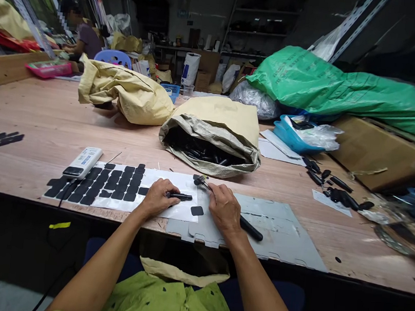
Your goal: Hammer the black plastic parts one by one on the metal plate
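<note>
My left hand (158, 198) is closed around a black tube-shaped part (185, 197), which points right over a white sheet (172, 212). My right hand (224, 207) grips a small hammer by its shaft. The hammer's metal head (200, 180) sticks out past my fingertips, up and to the left, and its black handle (252, 228) comes out below my palm. One black rounded square (197, 211) lies between my hands. To the left, several rows of similar black squares (122, 182) cover the sheet. Under my right forearm is a grey mat (281, 231).
Ahead, an open sack (215, 110) holds black parts; another sack (140, 95) lies left of it. A white device (82, 162) sits at left. At right are loose black parts (343, 198), a blue basin (293, 137) and a cardboard box (387, 153). A person (83, 36) sits far left.
</note>
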A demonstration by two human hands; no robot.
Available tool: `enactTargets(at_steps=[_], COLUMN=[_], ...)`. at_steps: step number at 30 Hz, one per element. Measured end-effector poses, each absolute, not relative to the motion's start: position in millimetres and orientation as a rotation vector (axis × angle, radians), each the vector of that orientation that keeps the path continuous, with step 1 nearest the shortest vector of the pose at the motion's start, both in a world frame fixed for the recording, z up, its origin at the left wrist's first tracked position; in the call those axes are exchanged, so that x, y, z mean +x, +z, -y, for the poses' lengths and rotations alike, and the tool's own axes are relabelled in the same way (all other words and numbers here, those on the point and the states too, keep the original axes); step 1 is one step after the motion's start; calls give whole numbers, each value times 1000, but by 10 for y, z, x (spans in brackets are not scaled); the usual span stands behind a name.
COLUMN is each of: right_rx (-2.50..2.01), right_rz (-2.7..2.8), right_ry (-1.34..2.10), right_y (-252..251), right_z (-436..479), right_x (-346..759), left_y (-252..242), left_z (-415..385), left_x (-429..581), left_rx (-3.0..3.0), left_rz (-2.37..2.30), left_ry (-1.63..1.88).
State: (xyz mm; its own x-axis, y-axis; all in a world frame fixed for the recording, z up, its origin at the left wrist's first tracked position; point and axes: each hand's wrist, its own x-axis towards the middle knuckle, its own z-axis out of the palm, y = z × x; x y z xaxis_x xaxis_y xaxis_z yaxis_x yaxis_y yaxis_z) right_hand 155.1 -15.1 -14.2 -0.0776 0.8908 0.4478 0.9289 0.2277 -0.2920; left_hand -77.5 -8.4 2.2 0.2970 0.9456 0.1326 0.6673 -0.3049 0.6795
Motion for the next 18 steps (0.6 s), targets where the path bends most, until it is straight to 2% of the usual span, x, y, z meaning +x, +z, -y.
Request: enactTargets(at_steps=[8, 18], right_rx=[-1314, -1272], right_rz=[1933, 2042], right_ry=[260, 151], right_y=[-1, -24], right_z=[509, 580], right_x=[1273, 1165], left_y=[-53, -66], left_z=[67, 50], left_x=[-804, -811], left_rx=[2067, 2070], left_rz=[-1363, -1363], left_ry=[831, 793])
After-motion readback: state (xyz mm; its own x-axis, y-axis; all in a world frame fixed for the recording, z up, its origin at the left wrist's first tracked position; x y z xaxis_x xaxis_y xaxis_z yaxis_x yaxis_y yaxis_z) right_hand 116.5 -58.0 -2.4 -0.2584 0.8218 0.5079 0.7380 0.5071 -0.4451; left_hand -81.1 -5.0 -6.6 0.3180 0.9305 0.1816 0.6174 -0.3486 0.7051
